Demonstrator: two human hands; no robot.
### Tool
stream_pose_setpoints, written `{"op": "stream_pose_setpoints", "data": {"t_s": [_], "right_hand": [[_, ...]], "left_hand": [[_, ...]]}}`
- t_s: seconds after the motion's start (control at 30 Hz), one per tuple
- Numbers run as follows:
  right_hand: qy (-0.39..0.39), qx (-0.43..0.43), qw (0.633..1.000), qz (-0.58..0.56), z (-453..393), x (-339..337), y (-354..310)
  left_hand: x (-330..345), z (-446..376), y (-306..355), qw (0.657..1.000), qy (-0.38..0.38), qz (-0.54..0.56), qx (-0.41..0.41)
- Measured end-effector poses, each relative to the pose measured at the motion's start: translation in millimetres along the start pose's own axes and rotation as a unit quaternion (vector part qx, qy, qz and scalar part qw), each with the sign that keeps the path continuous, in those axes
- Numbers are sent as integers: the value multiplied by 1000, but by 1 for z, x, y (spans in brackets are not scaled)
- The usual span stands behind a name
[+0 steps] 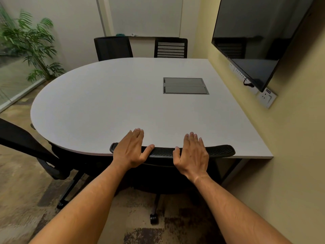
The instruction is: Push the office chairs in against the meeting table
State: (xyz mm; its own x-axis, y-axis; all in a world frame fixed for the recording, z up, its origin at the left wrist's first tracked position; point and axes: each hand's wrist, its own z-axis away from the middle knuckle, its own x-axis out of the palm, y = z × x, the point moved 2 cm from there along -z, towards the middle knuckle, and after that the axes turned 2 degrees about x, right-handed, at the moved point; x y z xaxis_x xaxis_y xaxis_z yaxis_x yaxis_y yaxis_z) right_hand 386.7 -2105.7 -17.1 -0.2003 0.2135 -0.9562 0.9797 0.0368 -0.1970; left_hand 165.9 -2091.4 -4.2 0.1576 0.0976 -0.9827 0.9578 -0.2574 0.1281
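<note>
A black mesh office chair stands right in front of me, its backrest top at the near edge of the white meeting table. My left hand and my right hand lie flat on top of that backrest, fingers straight and pointing over the tabletop, thumbs on the mesh. Neither hand curls around it. A second black chair stands at the left, angled, beside the table's rounded end. Two more black chairs sit at the far edge.
A black wall screen hangs over the table's right side, with sockets below it. A grey cable hatch is set into the tabletop. A potted palm stands by the glass wall at far left. The floor is patterned carpet.
</note>
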Motion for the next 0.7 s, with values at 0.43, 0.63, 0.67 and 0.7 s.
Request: {"op": "stream_pose_setpoints", "data": {"t_s": [0.43,0.63,0.67,0.7], "right_hand": [[-13,-15,1000,20,4,-9,-3],[1,-67,998,19,4,-34,-11],[23,-76,997,15,2,-43,-17],[34,-85,996,21,0,-51,-21]], "left_hand": [[-3,9,-1,999,11,34,16],[-23,13,0,999,39,6,24],[-31,11,1,998,58,0,25],[-38,9,2,997,68,-14,23]]}}
